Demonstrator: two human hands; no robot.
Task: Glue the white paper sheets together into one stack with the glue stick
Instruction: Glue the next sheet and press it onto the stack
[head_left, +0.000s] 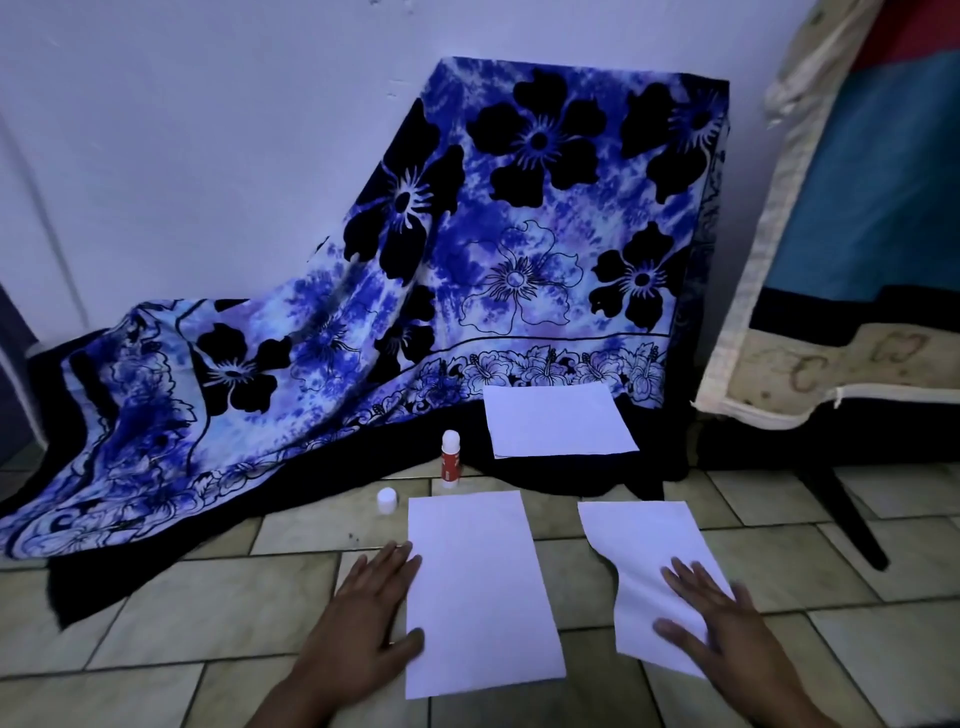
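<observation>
A white sheet (478, 592) lies flat on the tiled floor in front of me. My left hand (363, 623) rests flat at its left edge, fingers spread, thumb touching the paper. To the right, a second white sheet (649, 561) has its left edge curled up, and my right hand (722, 634) lies on its near right part with fingers apart. Farther back, a small stack of white paper (558, 421) rests on dark cloth. The red-and-white glue stick (450, 462) stands upright with no cap, and its white cap (387, 501) sits on the floor to its left.
A blue flowered cloth (467, 249) drapes over something against the wall and spreads onto the floor at left. A piece of furniture with a dark leg (841, 509) stands at right. Beige floor tiles (208, 613) lie around the sheets.
</observation>
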